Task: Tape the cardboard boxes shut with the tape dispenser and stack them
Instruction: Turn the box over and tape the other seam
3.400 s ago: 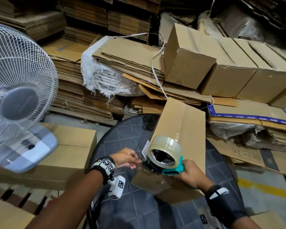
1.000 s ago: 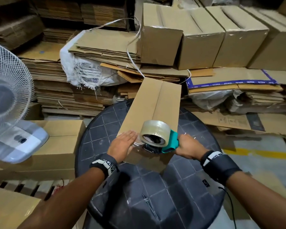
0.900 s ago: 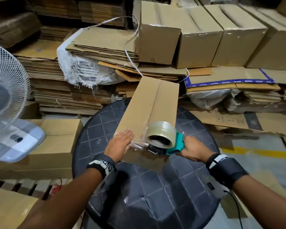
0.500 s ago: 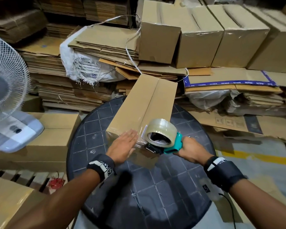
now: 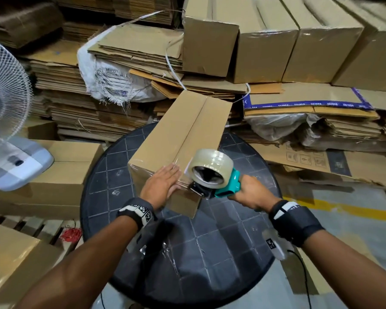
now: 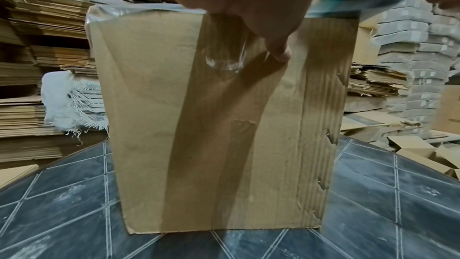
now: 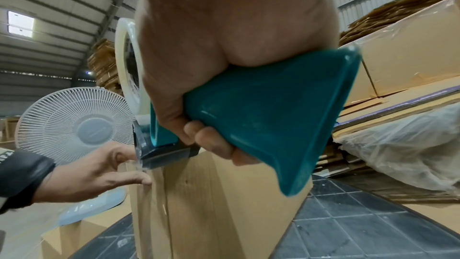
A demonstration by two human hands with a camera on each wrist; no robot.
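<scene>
A long brown cardboard box lies on the round dark table, its top seam running away from me. My left hand lies flat with straight fingers on the box's near top edge; its thumb presses the near end face. My right hand grips the teal handle of the tape dispenser, whose clear tape roll sits at the near end of the seam. Clear tape wraps the near top edge.
A white fan stands at the left above a closed box. Taped boxes line the back right over stacks of flattened cardboard. Another box is at the near left. Floor with a yellow line lies to the right.
The left hand went from pinching the tape end to lying flat on the box's near edge. The dispenser came down onto the near end of the seam, and the box turned slightly.
</scene>
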